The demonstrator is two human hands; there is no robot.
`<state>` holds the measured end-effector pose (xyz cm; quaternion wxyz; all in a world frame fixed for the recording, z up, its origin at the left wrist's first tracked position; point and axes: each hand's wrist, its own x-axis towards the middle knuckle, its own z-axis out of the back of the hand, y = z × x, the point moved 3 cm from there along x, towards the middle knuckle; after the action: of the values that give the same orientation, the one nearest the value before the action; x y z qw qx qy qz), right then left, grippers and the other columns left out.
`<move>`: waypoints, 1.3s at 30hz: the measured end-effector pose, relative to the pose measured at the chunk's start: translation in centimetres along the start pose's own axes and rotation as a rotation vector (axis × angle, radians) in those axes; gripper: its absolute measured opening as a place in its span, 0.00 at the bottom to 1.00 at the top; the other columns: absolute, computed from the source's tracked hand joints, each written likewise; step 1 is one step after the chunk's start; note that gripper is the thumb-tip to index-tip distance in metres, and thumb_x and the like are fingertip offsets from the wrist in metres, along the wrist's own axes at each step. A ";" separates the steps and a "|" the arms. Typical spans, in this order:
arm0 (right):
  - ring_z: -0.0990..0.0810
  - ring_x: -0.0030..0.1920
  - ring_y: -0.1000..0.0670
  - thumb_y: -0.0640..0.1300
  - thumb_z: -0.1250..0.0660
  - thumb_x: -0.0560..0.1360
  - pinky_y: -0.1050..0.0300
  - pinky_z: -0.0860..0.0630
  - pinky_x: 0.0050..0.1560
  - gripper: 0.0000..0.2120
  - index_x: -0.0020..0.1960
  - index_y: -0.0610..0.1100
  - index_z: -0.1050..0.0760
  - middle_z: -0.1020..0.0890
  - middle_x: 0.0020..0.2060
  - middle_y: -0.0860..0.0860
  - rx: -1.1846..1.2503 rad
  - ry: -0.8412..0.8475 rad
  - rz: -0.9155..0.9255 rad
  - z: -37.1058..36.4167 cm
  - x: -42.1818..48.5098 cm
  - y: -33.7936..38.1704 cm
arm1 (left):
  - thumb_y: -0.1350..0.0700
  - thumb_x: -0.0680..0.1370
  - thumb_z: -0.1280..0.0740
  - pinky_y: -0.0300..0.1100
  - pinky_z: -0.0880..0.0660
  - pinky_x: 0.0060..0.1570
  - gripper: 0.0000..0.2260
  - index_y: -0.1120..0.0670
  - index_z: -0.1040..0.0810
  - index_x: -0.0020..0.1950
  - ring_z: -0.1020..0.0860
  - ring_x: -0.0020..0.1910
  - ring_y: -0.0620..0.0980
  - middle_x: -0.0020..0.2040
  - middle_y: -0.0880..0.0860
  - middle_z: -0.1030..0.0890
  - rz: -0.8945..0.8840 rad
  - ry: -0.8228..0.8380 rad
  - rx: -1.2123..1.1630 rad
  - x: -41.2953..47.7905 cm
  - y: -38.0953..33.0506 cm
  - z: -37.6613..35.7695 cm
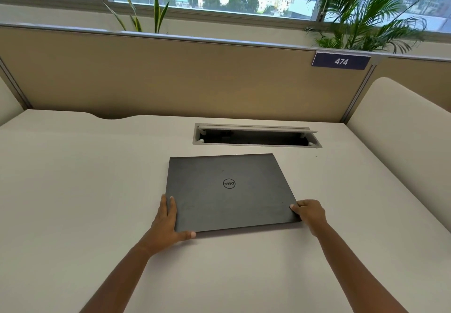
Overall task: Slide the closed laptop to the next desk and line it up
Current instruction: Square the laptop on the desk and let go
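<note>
A closed dark grey laptop (pixel 229 190) with a round logo lies flat on the white desk (pixel 85 190), slightly right of centre. My left hand (pixel 167 224) holds its near left corner, fingers along the left edge and thumb against the front edge. My right hand (pixel 310 215) grips the near right corner, thumb on the lid. The laptop is turned a little clockwise against the desk's back edge.
An open cable hatch (pixel 256 137) is sunk in the desk just behind the laptop. A tan partition (pixel 170 78) with a "474" label (pixel 341 61) closes the back. A rounded white divider (pixel 400 127) bounds the right side. Plants stand behind the partition.
</note>
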<state>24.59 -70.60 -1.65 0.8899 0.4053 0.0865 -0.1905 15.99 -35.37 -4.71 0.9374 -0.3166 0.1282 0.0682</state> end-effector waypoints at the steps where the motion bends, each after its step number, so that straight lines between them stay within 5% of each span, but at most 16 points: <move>1: 0.37 0.33 0.47 0.36 0.33 0.73 0.57 0.43 0.35 0.16 0.30 0.40 0.36 0.34 0.29 0.45 0.027 0.007 -0.012 0.0 -0.1 -0.2 | 0.41 0.71 0.31 0.49 0.56 0.76 0.52 0.58 0.69 0.74 0.65 0.76 0.54 0.75 0.57 0.71 -0.001 0.008 -0.007 0.0 0.1 0.0; 7: 0.38 0.33 0.47 0.36 0.33 0.73 0.58 0.43 0.35 0.18 0.27 0.35 0.35 0.34 0.29 0.45 0.057 0.010 -0.012 -0.4 -0.5 -1.1 | 0.43 0.71 0.30 0.49 0.56 0.76 0.52 0.56 0.69 0.74 0.64 0.76 0.53 0.75 0.55 0.71 -0.003 0.048 -0.021 0.7 0.7 0.8; 13: 0.40 0.30 0.48 0.35 0.35 0.73 0.57 0.44 0.34 0.24 0.23 0.43 0.42 0.38 0.25 0.47 0.024 0.010 -0.006 -0.3 -0.8 -1.0 | 0.44 0.71 0.30 0.50 0.54 0.77 0.52 0.55 0.69 0.74 0.62 0.77 0.53 0.75 0.55 0.71 -0.002 0.071 -0.007 1.1 0.8 1.4; 15: 0.36 0.29 0.45 0.34 0.37 0.74 0.56 0.38 0.34 0.21 0.24 0.42 0.38 0.35 0.25 0.43 0.022 0.021 -0.027 0.2 -0.7 -0.7 | 0.43 0.71 0.29 0.50 0.52 0.76 0.52 0.55 0.68 0.74 0.61 0.77 0.53 0.76 0.55 0.70 0.001 0.062 -0.005 1.1 0.8 1.4; 17: 0.25 0.37 0.38 0.33 0.41 0.75 0.49 0.26 0.45 0.11 0.37 0.30 0.23 0.24 0.35 0.36 0.133 -0.001 -0.048 0.8 -0.7 -0.6 | 0.42 0.70 0.29 0.50 0.51 0.76 0.52 0.56 0.67 0.75 0.59 0.77 0.53 0.76 0.55 0.68 0.010 0.039 0.017 1.0 0.8 1.5; 20: 0.25 0.44 0.43 0.32 0.44 0.77 0.50 0.28 0.52 0.13 0.55 0.32 0.23 0.23 0.45 0.42 0.243 -0.042 -0.029 1.1 -0.6 -0.4 | 0.39 0.71 0.32 0.51 0.51 0.76 0.50 0.58 0.63 0.75 0.58 0.77 0.54 0.77 0.55 0.64 0.004 -0.032 0.090 0.5 0.7 1.6; 23: 0.33 0.37 0.45 0.32 0.43 0.75 0.53 0.37 0.43 0.12 0.35 0.39 0.26 0.30 0.35 0.43 0.144 -0.005 0.018 0.3 -0.6 -0.1 | 0.39 0.71 0.32 0.50 0.52 0.76 0.50 0.60 0.61 0.75 0.58 0.77 0.54 0.78 0.56 0.60 0.016 -0.089 0.057 0.0 0.5 1.4; 25: 0.34 0.36 0.47 0.35 0.38 0.75 0.55 0.39 0.41 0.14 0.30 0.36 0.29 0.31 0.31 0.44 0.053 0.000 0.024 -0.4 -0.7 -0.2 | 0.40 0.70 0.31 0.50 0.50 0.76 0.51 0.60 0.61 0.75 0.56 0.77 0.53 0.78 0.56 0.59 0.016 -0.102 0.029 -0.1 0.2 1.3; 31: 0.21 0.49 0.39 0.37 0.33 0.73 0.52 0.27 0.50 0.09 0.50 0.32 0.19 0.16 0.48 0.37 0.065 -0.082 0.006 -1.0 -1.3 -0.2 | 0.43 0.70 0.30 0.47 0.48 0.76 0.50 0.61 0.62 0.75 0.54 0.77 0.51 0.78 0.55 0.61 0.003 -0.085 -0.028 -0.3 -0.2 1.3; 39: 0.21 0.54 0.38 0.36 0.31 0.72 0.51 0.25 0.55 0.11 0.53 0.32 0.20 0.17 0.52 0.37 0.102 -0.112 -0.013 -1.1 -1.8 -0.5 | 0.45 0.71 0.29 0.45 0.51 0.76 0.50 0.61 0.63 0.75 0.56 0.77 0.51 0.78 0.55 0.61 0.012 -0.041 -0.037 -0.1 -0.2 2.0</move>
<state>22.76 -69.61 -2.13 0.8703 0.4383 0.0296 -0.2227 16.38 -34.33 -3.05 0.9333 -0.3317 0.1097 0.0826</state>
